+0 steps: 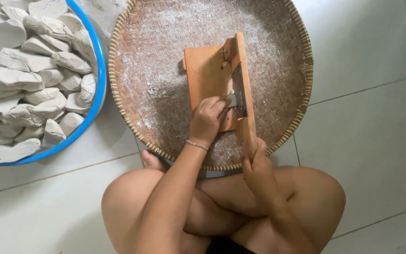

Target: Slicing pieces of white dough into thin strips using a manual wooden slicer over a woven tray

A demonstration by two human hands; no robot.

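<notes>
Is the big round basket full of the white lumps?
No, the woven tray holds only the wooden cutter and white dust; the lumps fill the blue tub.

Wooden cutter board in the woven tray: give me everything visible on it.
The orange-brown wooden cutter board is a flat plank with a raised side rail and a grey metal blade hinged near the far end. It lies flat in the round, flour-dusted woven bamboo tray, long axis pointing away from the person. The left hand presses on its near end by the blade; the right hand grips the rail's near end.

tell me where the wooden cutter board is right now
In the head view the wooden cutter board lies in the right half of the round woven tray, its handle in the right hand, left hand on it.
</notes>
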